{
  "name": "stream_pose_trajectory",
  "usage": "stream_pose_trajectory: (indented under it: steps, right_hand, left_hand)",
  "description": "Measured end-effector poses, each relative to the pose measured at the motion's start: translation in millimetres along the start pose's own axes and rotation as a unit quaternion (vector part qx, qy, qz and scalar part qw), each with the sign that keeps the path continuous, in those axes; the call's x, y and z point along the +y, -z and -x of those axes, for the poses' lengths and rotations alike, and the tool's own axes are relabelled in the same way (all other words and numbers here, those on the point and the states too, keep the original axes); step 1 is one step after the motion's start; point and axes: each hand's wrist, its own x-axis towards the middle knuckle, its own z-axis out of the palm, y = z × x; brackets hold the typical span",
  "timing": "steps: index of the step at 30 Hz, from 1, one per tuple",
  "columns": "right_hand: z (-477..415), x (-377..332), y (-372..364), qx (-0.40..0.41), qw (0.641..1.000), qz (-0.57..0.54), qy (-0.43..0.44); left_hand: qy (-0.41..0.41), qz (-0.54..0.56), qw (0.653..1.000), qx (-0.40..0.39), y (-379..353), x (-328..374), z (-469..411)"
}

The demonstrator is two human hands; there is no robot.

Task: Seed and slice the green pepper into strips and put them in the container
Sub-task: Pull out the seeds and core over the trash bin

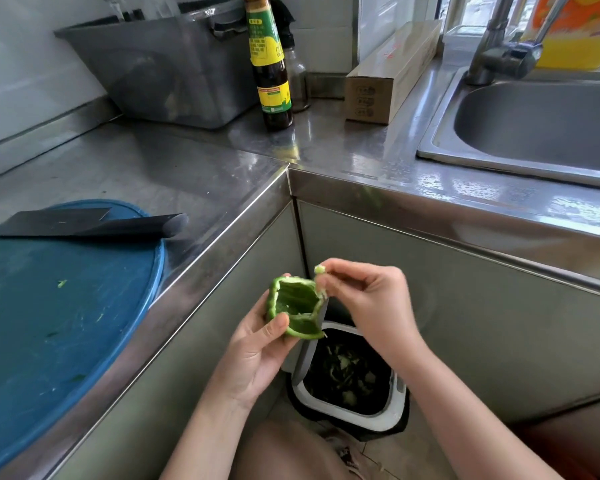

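My left hand (257,348) grips an opened piece of green pepper (297,306), hollow side up, in front of the counter corner. My right hand (364,299) pinches a pale strip of pith (320,270) at the pepper's right edge. Both hands are above a white-rimmed bin (352,381) on the floor that holds green scraps. A dark cleaver (87,223) lies on the round blue cutting board (56,306) at the left. A grey plastic container (174,67) stands at the back of the counter.
A steel counter (201,168) wraps the corner. A dark sauce bottle (269,64), a smaller bottle (297,77) and a long cardboard box (392,74) stand at the back. The sink (541,123) and tap (503,46) are at the right. Green bits lie on the board.
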Motion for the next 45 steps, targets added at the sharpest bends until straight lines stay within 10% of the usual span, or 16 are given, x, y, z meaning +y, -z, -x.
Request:
stream_pose_trajectory:
  steps: [7,18,35,45]
  right_hand:
    - [-4.5,20.3,13.4,-0.051,0.954,0.285,0.079]
    - [3.4,23.1,-4.6,-0.141,0.891,0.393,0.181]
    - [9.6,32.6,-1.8,-0.107,0.896,0.379,0.203]
    - [12.5,23.5,4.0,0.027,0.98,0.173,0.099]
  left_hand:
    - [-0.027,0.025,0.999,0.037,7.4,6.6,1.7]
    - [0.002,-0.087,0.995,-0.042,-2.5,5.9,2.9]
    - [0.024,-0.136,0.99,-0.037,-10.0,-2.6,2.4]
    - [-0.004,-0.038,0.999,-0.021,-7.6,-1.5,3.2]
